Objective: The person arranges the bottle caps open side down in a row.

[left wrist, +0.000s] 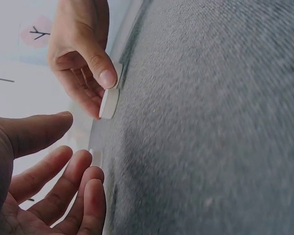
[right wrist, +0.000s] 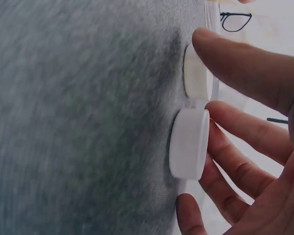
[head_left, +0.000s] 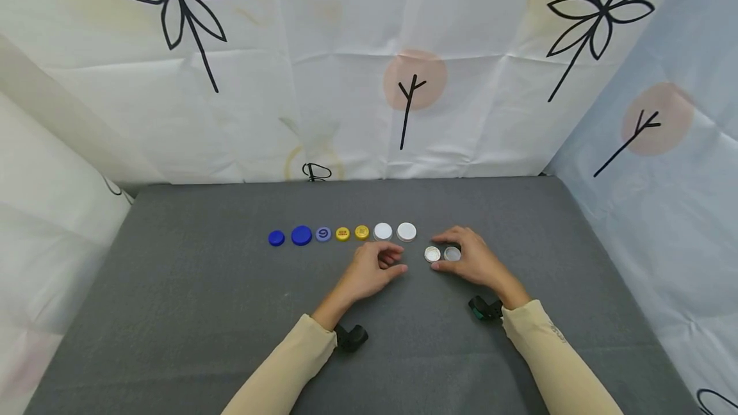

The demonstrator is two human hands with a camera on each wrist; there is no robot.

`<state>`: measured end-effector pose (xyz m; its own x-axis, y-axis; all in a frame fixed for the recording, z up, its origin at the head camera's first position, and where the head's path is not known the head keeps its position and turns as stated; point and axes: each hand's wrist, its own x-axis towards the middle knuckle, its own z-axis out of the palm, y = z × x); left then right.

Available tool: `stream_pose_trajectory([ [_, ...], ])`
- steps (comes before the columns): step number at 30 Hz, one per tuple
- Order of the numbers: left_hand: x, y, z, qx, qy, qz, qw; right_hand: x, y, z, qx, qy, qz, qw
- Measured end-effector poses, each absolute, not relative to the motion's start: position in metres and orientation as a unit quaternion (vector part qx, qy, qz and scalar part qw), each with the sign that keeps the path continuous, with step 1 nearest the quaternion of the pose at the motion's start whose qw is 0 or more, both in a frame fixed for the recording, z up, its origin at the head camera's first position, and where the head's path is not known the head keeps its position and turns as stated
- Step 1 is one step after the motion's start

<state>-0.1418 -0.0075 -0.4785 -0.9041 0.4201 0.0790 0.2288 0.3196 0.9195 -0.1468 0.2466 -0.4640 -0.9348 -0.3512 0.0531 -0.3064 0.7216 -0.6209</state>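
Observation:
Two small white bottle caps lie side by side: a left cap (head_left: pixel 432 254) and a translucent-looking right cap (head_left: pixel 452 253). My right hand (head_left: pixel 477 260) spans them, thumb on the near side and forefinger beyond. In the right wrist view, the thumb overlaps one white cap (right wrist: pixel 196 73), and fingertips are by the other (right wrist: pixel 188 144); a firm grip is not evident. My left hand (head_left: pixel 369 269) hovers with loosely bent fingers and nothing between them, just in front of two larger white caps, one (head_left: pixel 382 231) partly behind it and another (head_left: pixel 406 232) to its right.
Farther left in the same row are two yellow caps (head_left: pixel 343 234), a light purple-blue cap (head_left: pixel 323 234), a large blue cap (head_left: pixel 301 235) and a smaller blue cap (head_left: pixel 276 238). Grey cloth (head_left: pixel 173 312) covers the table. White printed fabric (head_left: pixel 346 101) hangs behind and at both sides.

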Motion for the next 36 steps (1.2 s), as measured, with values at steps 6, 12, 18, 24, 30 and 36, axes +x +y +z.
stream_pose_trajectory([
  [6,-0.143,0.002,-0.481,0.203,0.818,0.532,0.077,-0.144,0.248,-0.466,-0.176,0.928,-0.326,0.027],
  [12,-0.145,0.012,-0.484,0.195,0.83,0.519,0.068,-0.142,0.246,-0.466,-0.169,0.93,-0.326,0.018],
  [18,-0.146,0.016,-0.483,0.184,0.83,0.523,0.071,-0.14,0.238,-0.461,-0.185,0.922,-0.341,-0.005],
  [24,-0.145,0.015,-0.483,0.185,0.817,0.541,0.079,-0.135,0.227,-0.456,-0.212,0.909,-0.358,-0.014],
  [30,-0.145,0.011,-0.482,0.177,0.789,0.58,0.1,-0.133,0.219,-0.454,-0.219,0.899,-0.379,-0.012],
  [36,-0.14,0.004,-0.468,0.16,0.767,0.613,0.101,-0.133,0.216,-0.455,-0.216,0.885,-0.412,0.002],
])
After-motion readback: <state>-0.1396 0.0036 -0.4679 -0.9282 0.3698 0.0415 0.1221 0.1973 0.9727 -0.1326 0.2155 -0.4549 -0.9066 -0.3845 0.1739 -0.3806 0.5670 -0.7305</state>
